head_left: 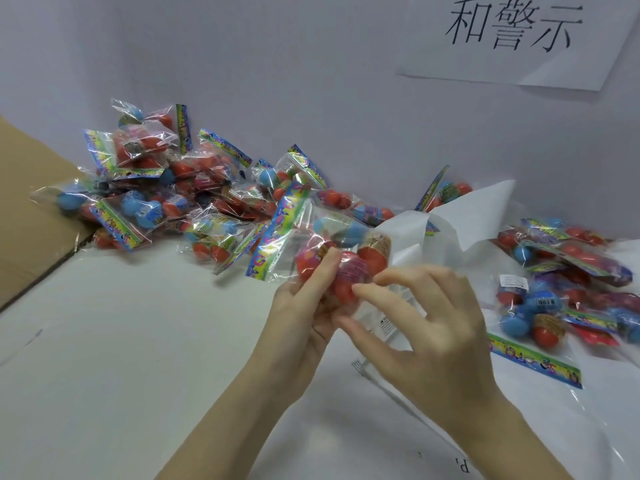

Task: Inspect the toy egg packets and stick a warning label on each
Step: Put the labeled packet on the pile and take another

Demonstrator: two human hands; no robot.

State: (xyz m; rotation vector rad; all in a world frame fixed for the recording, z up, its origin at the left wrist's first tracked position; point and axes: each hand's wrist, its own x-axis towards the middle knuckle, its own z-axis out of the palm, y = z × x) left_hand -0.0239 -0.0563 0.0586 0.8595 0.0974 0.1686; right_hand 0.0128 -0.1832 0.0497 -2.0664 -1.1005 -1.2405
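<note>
My left hand (304, 303) grips a clear toy egg packet (332, 247) with red and blue eggs and a rainbow header strip, held up over the white table. My right hand (426, 327) is at the packet's lower right, fingers spread and slightly bent, thumb and fingertips touching the plastic. A small white warning label (384, 323) with black print shows just under the packet between my hands; whether it is stuck to the packet I cannot tell. A sheet of labels (391, 386) lies below my right hand.
A heap of several egg packets (180, 195) lies at the back left beside a cardboard box flap (31, 209). More packets (571, 289) lie at the right. White backing paper (478, 216) stands crumpled behind. A paper sign (512, 36) hangs on the wall.
</note>
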